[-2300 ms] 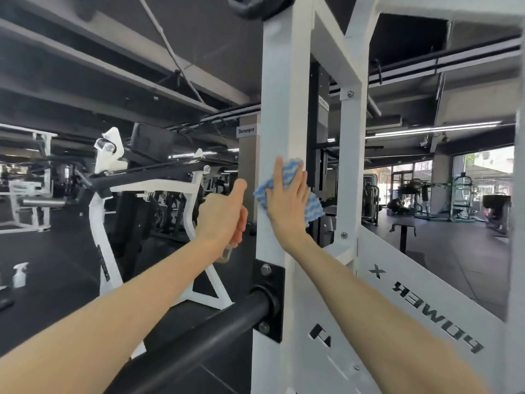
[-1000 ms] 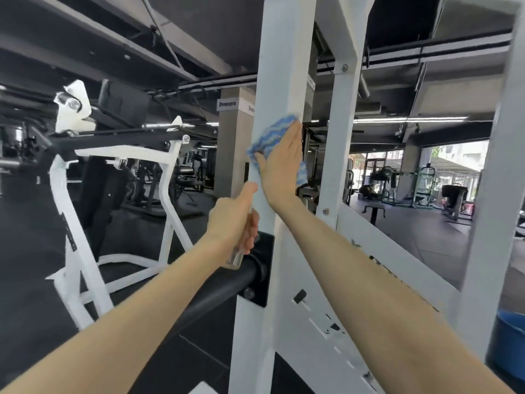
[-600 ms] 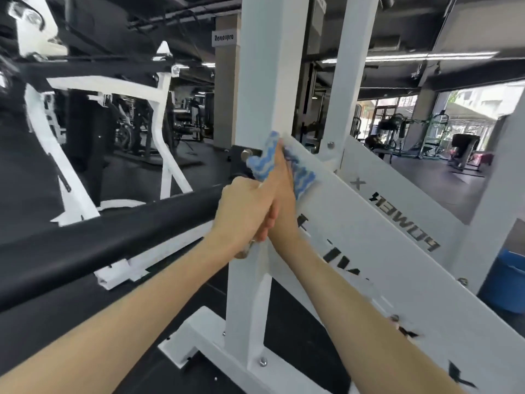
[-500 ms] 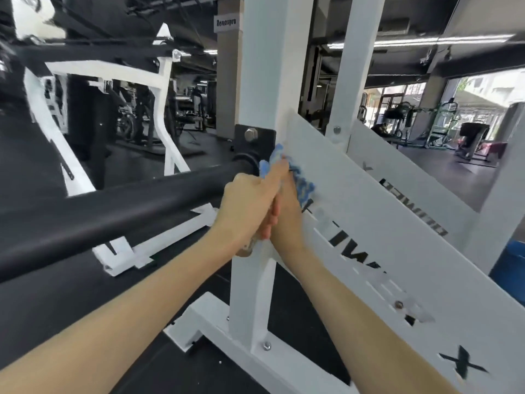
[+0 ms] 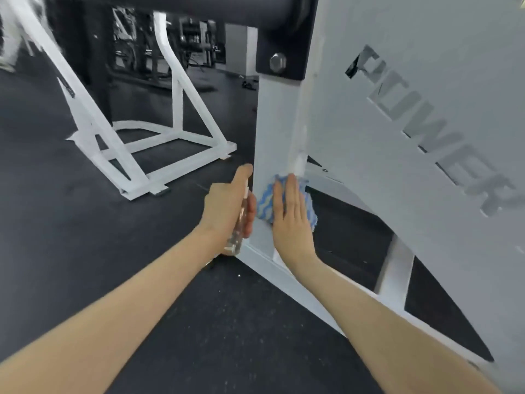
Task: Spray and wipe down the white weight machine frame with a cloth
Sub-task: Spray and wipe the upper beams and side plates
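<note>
The white upright post point(image 5: 277, 123) of the weight machine frame rises in the middle of the view, joined to a slanted white panel point(image 5: 369, 143) cut with the word POWER. My right hand point(image 5: 291, 216) lies flat, fingers straight, pressing a blue-and-white cloth point(image 5: 265, 207) against the lower part of the post. Just left of the post, my left hand point(image 5: 227, 206) grips a small clear spray bottle point(image 5: 238, 231), thumb raised along its top.
A thick black bar point(image 5: 216, 7) runs across the top into a black bolted bracket point(image 5: 279, 62). The frame's white base rail point(image 5: 298, 282) runs along the dark rubber floor. Another white machine frame point(image 5: 159, 143) stands at the back left.
My right hand has wiped the cloth down the post from above the black bracket to near the base. The left hand with the bottle followed down, and my view dropped low.
</note>
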Action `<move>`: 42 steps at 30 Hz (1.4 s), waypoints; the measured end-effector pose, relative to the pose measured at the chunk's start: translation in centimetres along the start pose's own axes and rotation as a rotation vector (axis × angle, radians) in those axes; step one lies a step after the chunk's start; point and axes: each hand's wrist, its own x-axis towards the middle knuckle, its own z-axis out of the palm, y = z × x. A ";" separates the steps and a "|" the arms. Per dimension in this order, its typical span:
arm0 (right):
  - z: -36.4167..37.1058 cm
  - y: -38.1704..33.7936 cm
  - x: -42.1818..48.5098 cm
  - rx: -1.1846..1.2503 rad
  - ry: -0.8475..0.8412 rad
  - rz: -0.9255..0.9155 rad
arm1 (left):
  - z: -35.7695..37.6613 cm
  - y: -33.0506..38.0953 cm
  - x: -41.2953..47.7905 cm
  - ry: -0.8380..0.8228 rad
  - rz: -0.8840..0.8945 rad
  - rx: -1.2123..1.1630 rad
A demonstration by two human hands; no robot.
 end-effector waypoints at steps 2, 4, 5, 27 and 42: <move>0.0 0.6 -0.4 -0.143 0.006 -0.104 | -1.0 -3.0 -0.2 -0.003 -0.052 0.002; -1.9 0.8 1.2 -0.279 0.018 -0.244 | -1.9 -5.3 -0.2 0.004 -0.076 -0.006; -2.5 0.8 2.9 -0.349 0.092 -0.323 | -2.1 -6.1 -0.1 -0.001 -0.079 -0.003; 3.6 4.3 -9.4 -0.354 -0.207 -0.751 | -2.6 -15.8 4.4 -0.054 -0.102 0.251; 17.9 -8.6 -1.8 -0.779 -0.660 -0.719 | -11.8 -18.8 6.6 0.161 -0.168 0.128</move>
